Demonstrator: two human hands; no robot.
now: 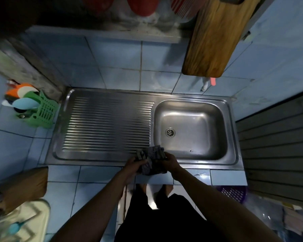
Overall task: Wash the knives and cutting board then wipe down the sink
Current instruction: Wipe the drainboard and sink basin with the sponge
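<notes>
Both hands, left hand [132, 165] and right hand [172, 162], grip a crumpled cloth [151, 160] over the sink [105, 154] front rim, cutting board [215, 35] hanging behind the sink.

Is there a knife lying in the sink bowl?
No, the sink bowl holds only its drain; both hands grip a cloth at its front edge.
</notes>
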